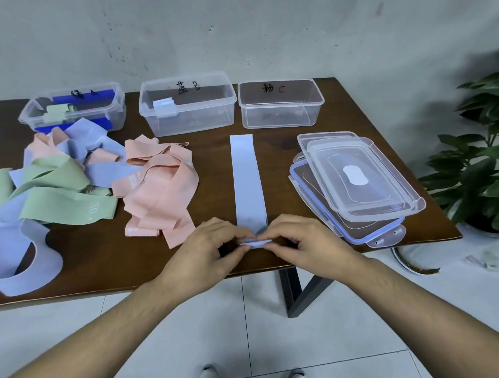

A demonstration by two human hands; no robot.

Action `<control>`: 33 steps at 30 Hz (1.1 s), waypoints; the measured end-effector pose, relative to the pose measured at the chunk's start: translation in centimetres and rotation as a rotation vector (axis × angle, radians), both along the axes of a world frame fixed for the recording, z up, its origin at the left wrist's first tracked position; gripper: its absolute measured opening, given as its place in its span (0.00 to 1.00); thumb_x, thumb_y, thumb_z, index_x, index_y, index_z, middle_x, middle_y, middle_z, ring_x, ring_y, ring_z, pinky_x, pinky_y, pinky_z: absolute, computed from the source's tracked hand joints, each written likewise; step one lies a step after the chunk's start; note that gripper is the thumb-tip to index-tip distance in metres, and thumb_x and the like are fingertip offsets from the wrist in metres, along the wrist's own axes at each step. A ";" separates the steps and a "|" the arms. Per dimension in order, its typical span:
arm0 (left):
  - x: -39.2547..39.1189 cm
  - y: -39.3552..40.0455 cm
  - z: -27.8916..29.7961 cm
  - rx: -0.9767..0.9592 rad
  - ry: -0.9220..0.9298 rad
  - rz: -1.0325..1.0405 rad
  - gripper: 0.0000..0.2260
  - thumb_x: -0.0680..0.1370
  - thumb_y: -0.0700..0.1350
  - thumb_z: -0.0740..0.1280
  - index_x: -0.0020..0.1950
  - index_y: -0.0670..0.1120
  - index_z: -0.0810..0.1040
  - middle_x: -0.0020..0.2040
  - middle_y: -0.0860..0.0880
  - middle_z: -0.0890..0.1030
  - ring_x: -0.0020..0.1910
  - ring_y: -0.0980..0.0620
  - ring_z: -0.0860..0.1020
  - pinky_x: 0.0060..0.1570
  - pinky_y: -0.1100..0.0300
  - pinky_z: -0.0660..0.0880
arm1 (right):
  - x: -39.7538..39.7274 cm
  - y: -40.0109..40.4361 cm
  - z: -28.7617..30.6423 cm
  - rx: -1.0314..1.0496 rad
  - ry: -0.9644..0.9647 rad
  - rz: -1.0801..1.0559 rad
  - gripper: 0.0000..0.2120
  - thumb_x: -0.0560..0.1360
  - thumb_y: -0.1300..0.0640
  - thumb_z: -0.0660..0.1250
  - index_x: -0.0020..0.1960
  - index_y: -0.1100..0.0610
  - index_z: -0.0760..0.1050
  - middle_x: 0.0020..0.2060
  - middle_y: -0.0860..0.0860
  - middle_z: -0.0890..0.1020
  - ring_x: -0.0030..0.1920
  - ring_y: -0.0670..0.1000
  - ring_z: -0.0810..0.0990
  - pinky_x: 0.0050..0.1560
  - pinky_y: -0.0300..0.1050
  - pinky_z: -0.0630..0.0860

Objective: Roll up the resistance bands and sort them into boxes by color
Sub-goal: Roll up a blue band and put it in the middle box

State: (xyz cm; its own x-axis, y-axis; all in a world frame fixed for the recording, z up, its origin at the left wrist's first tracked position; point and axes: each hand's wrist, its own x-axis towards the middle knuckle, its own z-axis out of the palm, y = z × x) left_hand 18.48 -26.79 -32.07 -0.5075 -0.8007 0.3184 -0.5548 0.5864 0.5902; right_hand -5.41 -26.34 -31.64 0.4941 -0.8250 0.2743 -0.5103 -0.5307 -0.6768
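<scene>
— Lilac-blue band (250, 177) lies flat on the table (347, 127), its long axis running straight away from the person toward the boxes. Who has it?

— Both. The left hand (207, 244) and right hand (300, 243) pinch its near end, where a small roll is started; neither is nearer.

— So the roll should travel away, toward the middle box (189, 110)?

— I'd judge so. Lids (358, 180) sit just right of the strip, pink bands (156, 184) left; the lane ahead looks free.
</scene>
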 end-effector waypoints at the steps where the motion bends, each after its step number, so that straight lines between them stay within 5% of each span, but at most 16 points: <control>1: 0.0 0.0 0.0 0.021 0.005 0.017 0.07 0.77 0.46 0.72 0.55 0.54 0.82 0.47 0.63 0.79 0.51 0.57 0.76 0.51 0.58 0.75 | 0.0 -0.1 0.2 0.036 -0.005 -0.021 0.08 0.77 0.59 0.72 0.55 0.53 0.83 0.46 0.42 0.80 0.43 0.42 0.77 0.44 0.33 0.71; 10: -0.3 0.1 0.1 -0.017 -0.013 0.050 0.04 0.76 0.44 0.72 0.50 0.48 0.84 0.49 0.57 0.77 0.48 0.56 0.76 0.48 0.64 0.74 | 0.4 0.2 -0.5 0.009 0.039 -0.087 0.04 0.76 0.54 0.72 0.51 0.51 0.82 0.48 0.38 0.73 0.40 0.48 0.77 0.42 0.42 0.74; 16: -0.3 0.4 0.0 -0.087 -0.067 0.054 0.08 0.73 0.45 0.75 0.52 0.46 0.86 0.49 0.54 0.79 0.45 0.56 0.75 0.46 0.69 0.71 | 0.5 0.2 -0.3 -0.099 0.130 -0.056 0.06 0.79 0.54 0.69 0.54 0.53 0.81 0.50 0.42 0.75 0.45 0.43 0.76 0.47 0.36 0.73; 23: -0.4 0.3 0.0 -0.133 -0.046 0.048 0.05 0.75 0.44 0.73 0.50 0.46 0.85 0.47 0.54 0.80 0.43 0.57 0.75 0.45 0.61 0.74 | 0.5 0.1 0.1 -0.131 0.162 -0.056 0.08 0.79 0.55 0.69 0.56 0.53 0.82 0.51 0.44 0.78 0.52 0.43 0.75 0.55 0.42 0.75; 33: -0.4 0.1 -0.1 -0.078 -0.067 0.065 0.05 0.78 0.46 0.71 0.53 0.50 0.82 0.46 0.58 0.79 0.44 0.58 0.72 0.45 0.61 0.73 | 1.1 0.1 0.3 0.001 0.068 -0.117 0.05 0.78 0.57 0.70 0.52 0.50 0.82 0.46 0.42 0.78 0.49 0.46 0.78 0.49 0.43 0.76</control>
State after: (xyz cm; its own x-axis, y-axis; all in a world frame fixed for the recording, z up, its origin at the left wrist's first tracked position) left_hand 18.12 -26.65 -32.15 -0.4775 -0.8068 0.3479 -0.6302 0.5904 0.5042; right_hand -4.35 -26.26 -31.38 0.4123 -0.8782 0.2427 -0.6128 -0.4644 -0.6394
